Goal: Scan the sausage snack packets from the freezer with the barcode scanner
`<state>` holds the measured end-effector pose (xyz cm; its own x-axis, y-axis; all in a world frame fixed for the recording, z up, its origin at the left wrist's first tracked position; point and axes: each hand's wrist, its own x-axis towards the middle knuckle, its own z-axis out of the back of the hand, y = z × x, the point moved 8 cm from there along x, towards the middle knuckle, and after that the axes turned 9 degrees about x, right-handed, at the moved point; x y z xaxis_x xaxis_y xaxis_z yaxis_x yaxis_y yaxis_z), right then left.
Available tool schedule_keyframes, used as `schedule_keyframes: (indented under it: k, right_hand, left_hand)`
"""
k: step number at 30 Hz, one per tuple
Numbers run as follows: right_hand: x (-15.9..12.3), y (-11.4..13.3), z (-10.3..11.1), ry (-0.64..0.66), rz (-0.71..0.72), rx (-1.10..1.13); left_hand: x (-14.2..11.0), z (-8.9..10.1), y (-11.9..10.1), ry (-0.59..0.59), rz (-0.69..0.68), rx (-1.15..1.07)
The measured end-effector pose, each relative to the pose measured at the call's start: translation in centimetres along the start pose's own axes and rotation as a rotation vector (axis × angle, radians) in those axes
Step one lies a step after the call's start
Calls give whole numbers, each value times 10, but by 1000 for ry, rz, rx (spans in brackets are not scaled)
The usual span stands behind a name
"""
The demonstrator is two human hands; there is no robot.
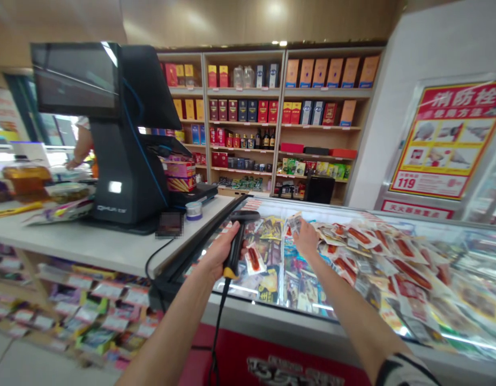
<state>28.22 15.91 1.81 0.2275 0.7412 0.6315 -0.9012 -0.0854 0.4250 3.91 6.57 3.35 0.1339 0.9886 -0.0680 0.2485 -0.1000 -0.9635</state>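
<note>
My left hand (220, 251) is wrapped round the handle of a black and yellow barcode scanner (234, 247), its head pointing right and its cable hanging down. My right hand (308, 240) grips a small clear-and-white food packet (294, 223) above the glass top of a display freezer (248, 305). Between the hands, a single packet with a reddish-brown sausage (254, 258) lies on the glass. A large heap of similar vacuum packs (404, 268) spreads to the right of my right hand. Colourful packets show through the glass below.
On the left, a white counter (127, 246) carries a black checkout terminal (123, 161), a small round tub (194, 210) and loose goods. Shelves of boxes and bottles (243, 112) line the back. A red fire-hydrant notice (449, 139) hangs at right. Another person's arm (82, 145) shows behind the terminal.
</note>
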Motion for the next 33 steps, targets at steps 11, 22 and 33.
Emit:
schedule_keyframes:
  k: [11,22,33]
  right_hand:
    - [-77,103,-60,538,232,112]
    - [-50,68,-49,157,88,430]
    - [-44,32,-23,24,90,504]
  left_hand:
    - [-2,33,5,-71,-9,20]
    - [-10,17,8,-51,-6,64]
    - [-6,-37,13,129,-9,24]
